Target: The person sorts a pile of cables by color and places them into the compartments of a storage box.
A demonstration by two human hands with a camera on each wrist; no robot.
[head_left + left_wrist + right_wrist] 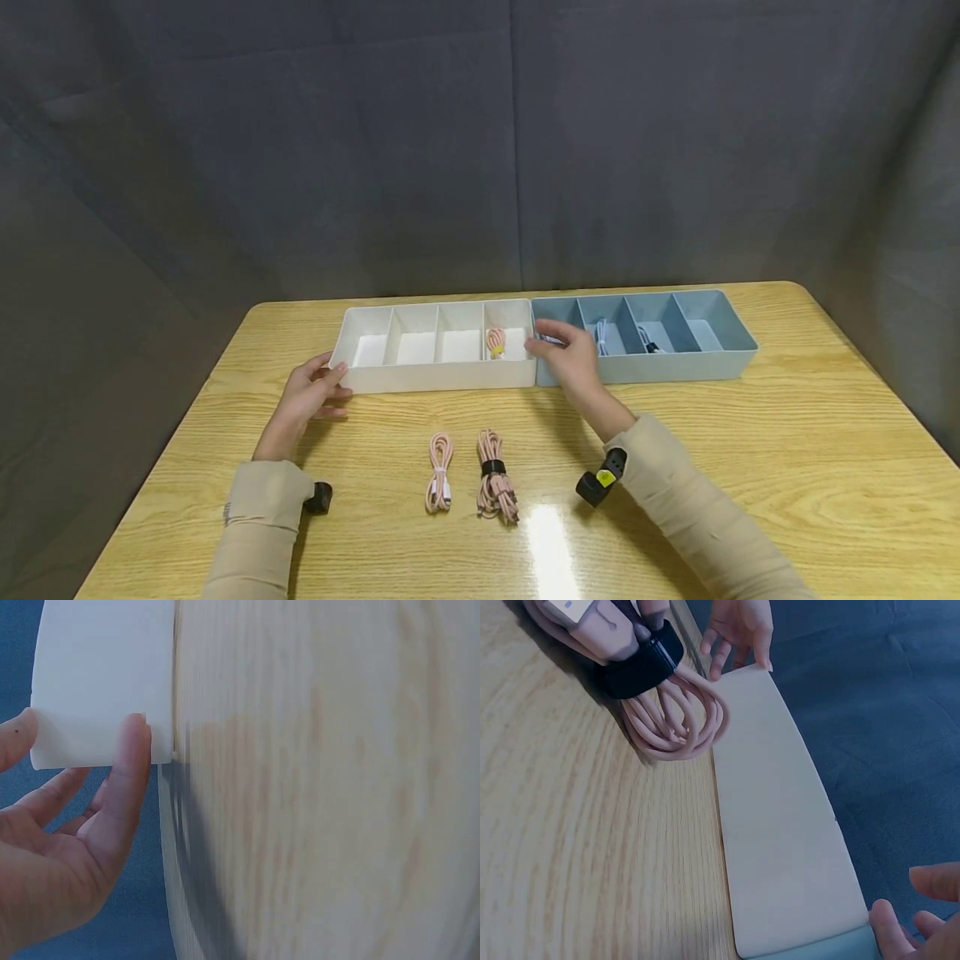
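A white divided tray point(431, 378) stands end to end with a blue-grey divided tray point(675, 367). My left hand point(309, 392) is at the white tray's left end; its extended fingers touch the corner in the left wrist view. My right hand point(572, 360) hovers where the trays meet, thumb and fingers apart, nothing seen between them. In the white tray's rightmost compartment lies a pink cable point(496, 340) with a yellow tie. The blue-grey tray holds a pale blue cable point(601, 335) and a cable with a black part point(649, 342); my right hand partly hides its leftmost compartment.
Nearer on the wooden table point(360, 533) lie a coiled pink cable point(440, 467) with a white tie and a thicker pink cable bundle point(492, 493) with a black strap point(492, 467). A dark grey curtain point(420, 167) hangs behind the table.
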